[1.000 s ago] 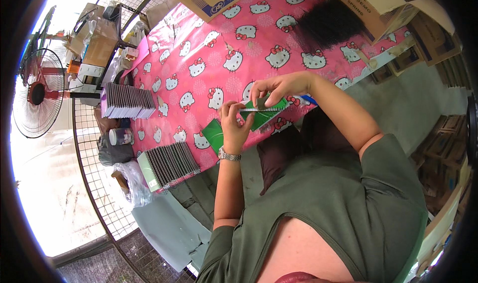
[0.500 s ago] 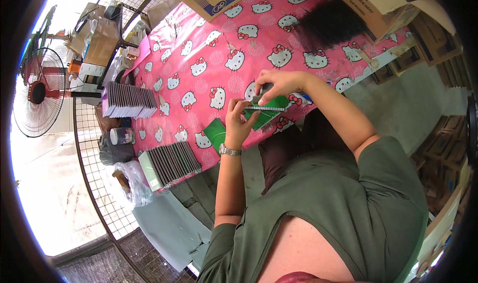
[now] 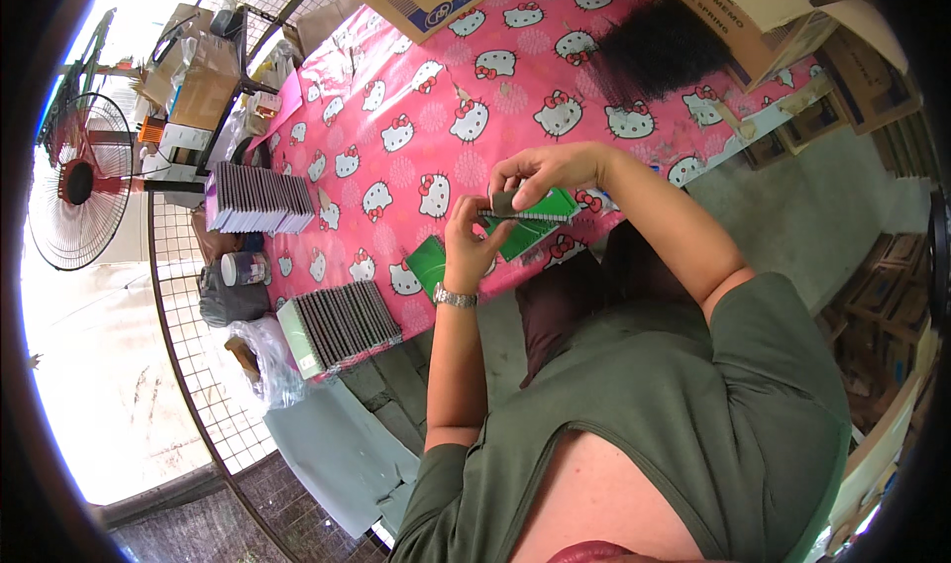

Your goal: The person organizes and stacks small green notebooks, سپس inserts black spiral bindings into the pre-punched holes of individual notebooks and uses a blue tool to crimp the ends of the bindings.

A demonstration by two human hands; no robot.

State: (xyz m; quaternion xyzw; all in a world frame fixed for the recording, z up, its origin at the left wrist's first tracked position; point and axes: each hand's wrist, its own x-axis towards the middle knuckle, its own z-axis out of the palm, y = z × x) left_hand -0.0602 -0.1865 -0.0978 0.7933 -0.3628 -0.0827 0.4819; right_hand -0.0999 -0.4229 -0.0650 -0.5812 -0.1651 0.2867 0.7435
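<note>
A small green notebook [image 3: 551, 206] with a row of punched holes or coil along its edge is at the near side of the table. My left hand [image 3: 469, 234], a metal watch on its wrist, pinches the left end of that edge between thumb and fingers. In my right hand [image 3: 550, 170], a small dark grey square piece [image 3: 503, 204] is held between thumb and fingers against the same edge, close to the left fingertips. Another green notebook [image 3: 427, 262] lies flat, partly behind my left wrist.
Stacked notebooks [image 3: 344, 323] stand at the table's near left corner, with a second stack [image 3: 260, 199] farther back. A heap of black spiral coils [image 3: 662, 48] lies at the far right beside an open carton [image 3: 708, 13]. Left of the table are a fan [image 3: 79, 182] and wire mesh.
My right hand has shifted slightly left along the notebook's edge, bringing the dark square piece near the left fingers. The left hand has barely moved.
</note>
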